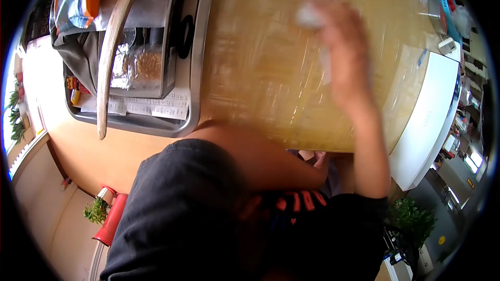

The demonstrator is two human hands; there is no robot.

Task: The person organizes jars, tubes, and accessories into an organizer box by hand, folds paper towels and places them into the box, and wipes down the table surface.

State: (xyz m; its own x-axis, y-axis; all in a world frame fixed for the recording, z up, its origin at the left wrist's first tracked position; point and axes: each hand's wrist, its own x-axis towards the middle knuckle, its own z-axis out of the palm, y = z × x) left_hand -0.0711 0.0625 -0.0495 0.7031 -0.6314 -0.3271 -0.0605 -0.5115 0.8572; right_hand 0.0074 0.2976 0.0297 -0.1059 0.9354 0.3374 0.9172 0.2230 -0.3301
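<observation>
My right hand reaches over a yellowish tabletop that has a shiny, creased clear covering. Motion smears the hand, but its fingers are closed on a white crumpled wipe pressed against or just above the surface. Whether the wipe is paper or cloth I cannot make out. My left hand does not show clearly. A bent bare leg in dark grey shorts lies beside the table edge, and bits of skin under that edge are partly hidden.
At the left stands a grey-rimmed tray with packets, papers and a dark cloth; a long wooden stick lies across it. A white box borders the tabletop at right. A red cone-shaped object and plants are lower down.
</observation>
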